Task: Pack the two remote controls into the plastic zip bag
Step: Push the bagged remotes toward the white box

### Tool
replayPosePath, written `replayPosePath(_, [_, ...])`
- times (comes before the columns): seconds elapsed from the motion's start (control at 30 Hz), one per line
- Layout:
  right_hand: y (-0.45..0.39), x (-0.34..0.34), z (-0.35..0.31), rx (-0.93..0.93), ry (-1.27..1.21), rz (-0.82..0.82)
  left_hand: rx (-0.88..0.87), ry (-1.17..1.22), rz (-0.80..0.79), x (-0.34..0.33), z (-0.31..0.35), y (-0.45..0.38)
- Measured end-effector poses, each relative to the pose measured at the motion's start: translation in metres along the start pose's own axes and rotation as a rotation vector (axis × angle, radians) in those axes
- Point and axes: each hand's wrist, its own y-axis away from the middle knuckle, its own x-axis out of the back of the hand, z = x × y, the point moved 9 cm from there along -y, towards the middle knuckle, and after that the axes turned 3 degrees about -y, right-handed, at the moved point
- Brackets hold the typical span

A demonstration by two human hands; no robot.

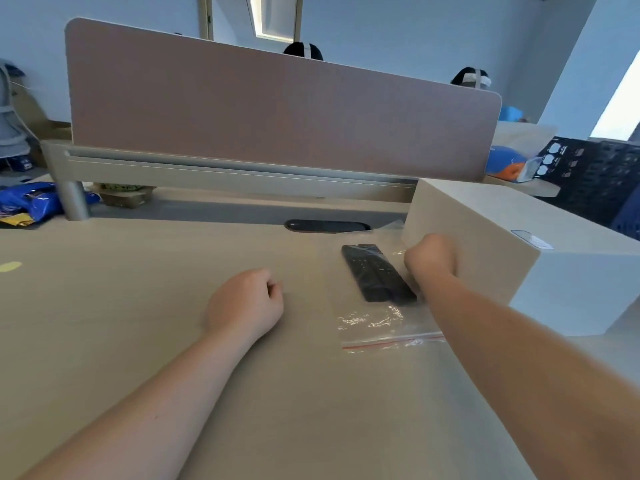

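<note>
Two black remote controls (377, 273) lie side by side inside a clear plastic zip bag (375, 323) on the light wooden desk (138, 306). The bag's red zip strip faces me at its near end. My left hand (244, 303) rests on the desk left of the bag, fingers curled into a loose fist, holding nothing. My right hand (431, 263) is a closed fist at the bag's right edge, beside the remotes; whether it pinches the plastic is hidden.
A pale box-like cabinet (519, 251) stands right behind my right hand. A pinkish divider panel (277, 112) runs along the desk's back, with a dark cable slot (325, 225) before it. Blue snack packets (31, 202) lie far left.
</note>
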Motion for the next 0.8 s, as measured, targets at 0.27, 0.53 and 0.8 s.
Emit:
replayPosePath(0.27, [0.004, -0.010, -0.011, 0.122, 0.388, -0.005, -0.051, -0.009, 0.005, 0.003, 0.006, 0.001])
replayPosePath(0.53, [0.013, -0.015, -0.014, 0.273, 0.569, -0.010, -0.126, -0.028, 0.028, 0.008, 0.015, 0.010])
replayPosePath(0.8, [0.025, -0.010, -0.013, 0.351, 0.797, -0.102, -0.179, -0.060, 0.052, 0.012, 0.021, 0.017])
